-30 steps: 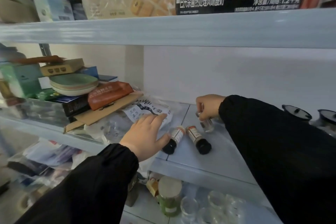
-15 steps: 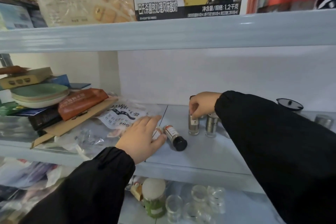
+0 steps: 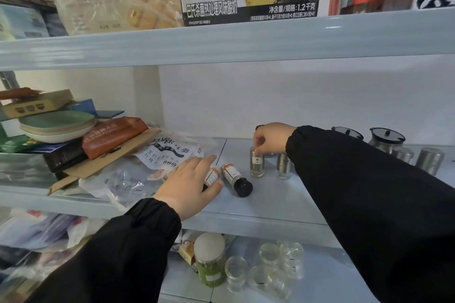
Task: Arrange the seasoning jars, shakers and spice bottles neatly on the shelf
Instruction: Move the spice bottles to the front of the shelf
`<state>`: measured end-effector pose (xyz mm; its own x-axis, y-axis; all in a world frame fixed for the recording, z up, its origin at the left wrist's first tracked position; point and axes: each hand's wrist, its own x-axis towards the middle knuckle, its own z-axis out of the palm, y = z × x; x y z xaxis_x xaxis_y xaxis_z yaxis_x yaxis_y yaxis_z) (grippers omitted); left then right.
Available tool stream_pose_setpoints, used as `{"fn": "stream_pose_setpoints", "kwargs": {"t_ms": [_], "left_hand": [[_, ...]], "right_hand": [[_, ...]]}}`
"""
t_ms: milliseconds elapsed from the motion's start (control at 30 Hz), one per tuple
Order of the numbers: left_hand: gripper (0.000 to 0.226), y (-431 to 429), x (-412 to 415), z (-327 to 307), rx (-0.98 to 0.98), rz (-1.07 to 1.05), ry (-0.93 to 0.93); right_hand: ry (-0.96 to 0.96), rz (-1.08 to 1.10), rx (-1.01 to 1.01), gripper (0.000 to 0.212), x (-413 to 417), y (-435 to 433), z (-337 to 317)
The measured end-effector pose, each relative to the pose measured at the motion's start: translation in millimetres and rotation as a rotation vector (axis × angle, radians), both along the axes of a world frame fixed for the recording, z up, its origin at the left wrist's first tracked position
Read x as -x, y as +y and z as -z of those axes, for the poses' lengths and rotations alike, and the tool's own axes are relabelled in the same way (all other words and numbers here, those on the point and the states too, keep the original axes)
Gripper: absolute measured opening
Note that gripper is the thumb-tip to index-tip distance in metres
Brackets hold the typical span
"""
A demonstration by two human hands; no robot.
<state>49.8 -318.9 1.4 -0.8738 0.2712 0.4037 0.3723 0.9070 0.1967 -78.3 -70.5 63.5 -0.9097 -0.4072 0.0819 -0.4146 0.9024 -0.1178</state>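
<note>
On the middle shelf (image 3: 275,204), my right hand (image 3: 272,140) pinches the top of a small upright glass shaker (image 3: 257,166) with a white label. A second upright shaker (image 3: 283,167) stands just right of it. A spice bottle with a black cap (image 3: 236,179) lies on its side in front. My left hand (image 3: 190,186) rests over another lying spice bottle (image 3: 211,176), fingers spread across it. Two metal shakers (image 3: 429,161) and two black-lidded glass pots (image 3: 386,139) stand at the far right.
A plastic bag with printed text (image 3: 162,155), cardboard, a brown pouch (image 3: 110,135) and stacked plates (image 3: 56,125) crowd the shelf's left. Snack boxes fill the upper shelf. The lower shelf holds a green-filled jar (image 3: 210,261) and several clear glass jars (image 3: 270,270).
My right hand has stood the small shaker upright beside the other one. My left hand has slid onto the left lying bottle. The view has shifted right.
</note>
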Motion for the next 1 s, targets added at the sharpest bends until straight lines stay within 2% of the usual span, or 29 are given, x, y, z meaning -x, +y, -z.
{"fn": "stream_pose_setpoints", "kwargs": {"t_ms": [100,200,333,400,500,600,800,900,1000], "left_hand": [[0.067,-1.8,-3.5,0.9,-0.004,-0.002,-0.011],[0.067,-7.0,-5.3,2.6,-0.046,0.0,0.001],[0.066,-10.9,-4.1,4.2,-0.079,0.002,0.002],[0.066,-8.3,-1.7,3.2,-0.076,0.008,0.01],[0.064,1.0,2.9,1.4,-0.078,0.025,0.028],[0.062,15.8,6.8,1.4,-0.084,0.076,0.036],[0.062,59.7,15.4,6.1,-0.052,0.17,0.025],[0.065,87.4,19.4,6.2,-0.059,0.2,0.008],[0.064,121.1,19.8,6.6,-0.073,0.251,0.003]], "right_hand": [[0.124,-0.046,-0.003,0.026,-8.8,-1.3,0.6],[0.295,-0.162,0.109,0.031,-34.2,-11.0,11.6],[0.142,-0.129,0.018,0.065,-65.0,-31.0,56.1],[0.069,-0.074,0.045,0.076,-69.3,-34.4,76.3],[0.024,-0.061,0.175,0.06,-70.0,-31.0,90.5],[0.008,-0.043,0.283,0.057,-75.7,-13.7,90.9],[0.078,-0.005,0.288,0.048,-107.1,58.4,62.6],[0.082,0.078,0.375,0.031,-123.7,100.9,43.9],[0.103,0.17,0.415,0.028,-133.1,143.3,30.9]]}}
